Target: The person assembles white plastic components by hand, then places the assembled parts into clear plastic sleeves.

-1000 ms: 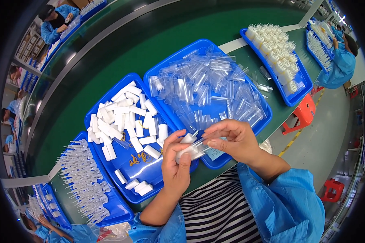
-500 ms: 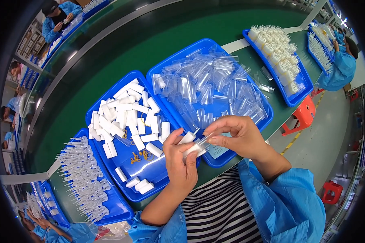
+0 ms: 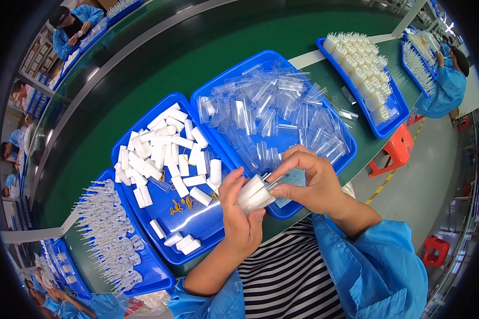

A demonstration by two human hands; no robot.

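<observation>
My left hand (image 3: 238, 212) is wrapped around a bundle of white blocks (image 3: 254, 194), held tilted above the front edge of the trays. Short thin prongs (image 3: 271, 184) stick out at the bundle's right end. The thumb and index finger of my right hand (image 3: 311, 179) close on that end, over the prongs. Whether a clear sleeve lies among the blocks cannot be made out. Left of my hands, a blue tray (image 3: 207, 242) carries loose white blocks (image 3: 162, 146) and yellow rubber bands (image 3: 183, 204). Beyond them, another blue tray (image 3: 202, 114) is heaped with clear plastic sleeves (image 3: 271, 101).
At the far left a blue tray (image 3: 157, 274) bears rows of white pronged parts (image 3: 109, 234). Standing white bundles (image 3: 359, 74) fill a tray at the right. A red stool (image 3: 396, 151) stands beyond the green table (image 3: 170, 64). Co-workers (image 3: 447, 87) sit at neighbouring tables.
The clear plastic strip seen between my hands no longer shows there. My right fingers have come closer to the white bundle, whose blocks now sit more tightly together in my left hand.
</observation>
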